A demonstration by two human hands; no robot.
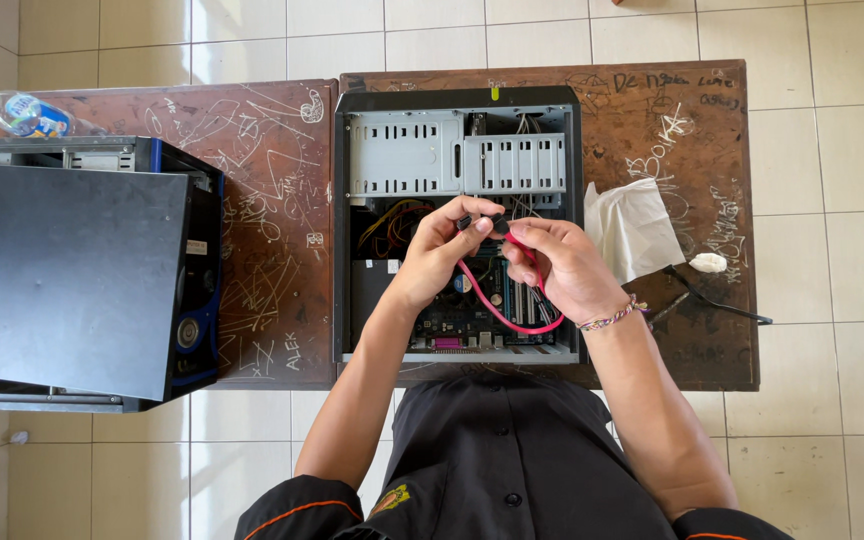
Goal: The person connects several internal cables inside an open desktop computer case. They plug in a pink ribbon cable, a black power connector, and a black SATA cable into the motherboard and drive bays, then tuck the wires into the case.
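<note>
An open black computer case lies on a scratched brown desk, its grey drive bays and green motherboard exposed. My left hand and my right hand meet above the middle of the case. Both pinch the black connector end of a thin red cable, which loops down over the motherboard and back up to my right hand. A braided bracelet sits on my right wrist.
A second black computer case with its side panel lies on the desk's left part. A plastic water bottle lies at the far left. Right of the open case rest a white tissue, a small white wad and a black tool.
</note>
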